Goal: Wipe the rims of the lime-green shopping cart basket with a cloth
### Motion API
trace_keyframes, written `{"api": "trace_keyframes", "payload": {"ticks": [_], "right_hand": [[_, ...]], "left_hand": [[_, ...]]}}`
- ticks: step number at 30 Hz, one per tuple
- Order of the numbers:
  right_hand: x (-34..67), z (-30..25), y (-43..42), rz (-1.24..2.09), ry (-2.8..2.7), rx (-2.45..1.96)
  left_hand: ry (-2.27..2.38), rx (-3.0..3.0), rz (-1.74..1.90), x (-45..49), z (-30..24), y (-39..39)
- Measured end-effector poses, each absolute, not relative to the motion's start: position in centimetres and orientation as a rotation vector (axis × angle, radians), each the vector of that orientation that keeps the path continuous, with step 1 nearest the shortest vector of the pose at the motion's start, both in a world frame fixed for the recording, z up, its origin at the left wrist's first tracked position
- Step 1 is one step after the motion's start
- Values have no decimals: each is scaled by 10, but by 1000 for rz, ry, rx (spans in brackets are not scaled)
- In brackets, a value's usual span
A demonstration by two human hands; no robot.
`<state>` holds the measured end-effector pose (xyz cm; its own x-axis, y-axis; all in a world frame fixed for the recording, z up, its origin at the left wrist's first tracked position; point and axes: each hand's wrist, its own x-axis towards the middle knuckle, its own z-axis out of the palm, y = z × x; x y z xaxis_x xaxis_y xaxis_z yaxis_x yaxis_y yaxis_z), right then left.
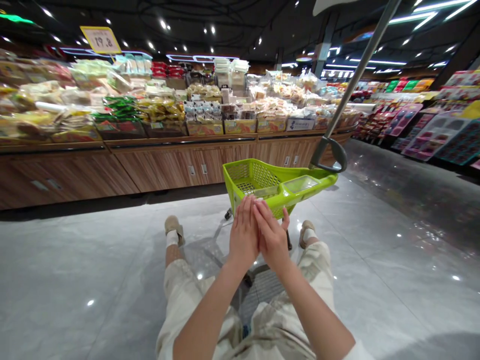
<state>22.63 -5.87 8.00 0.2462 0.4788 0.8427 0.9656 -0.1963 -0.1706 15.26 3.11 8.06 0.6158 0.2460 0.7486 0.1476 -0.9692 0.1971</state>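
Observation:
My left hand (244,231) and my right hand (272,235) are raised in front of me with palms pressed flat together, fingers stretched out and nothing seen between them. Just beyond the fingertips stands a lime-green shopping cart basket (240,187) on wheels, which looks empty. Its grey handle pole (356,75) rises to the upper right, with a loop grip (330,156) at its base. Neither hand touches the cart. My legs in light trousers and beige shoes show below.
A long wooden display counter (168,165) piled with packaged snacks runs across the back. A yellow price sign (100,39) hangs above it. Racks of colourful goods (431,130) line the right side. Glossy grey floor tiles (393,240) spread around the cart.

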Motion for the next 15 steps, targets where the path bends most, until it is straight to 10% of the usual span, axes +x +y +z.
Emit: {"api": "trace_keyframes", "payload": {"ticks": [15], "right_hand": [[243, 76, -67, -908, -1214, -1861]], "left_hand": [[305, 2766, 1204, 154, 85, 32]]}}
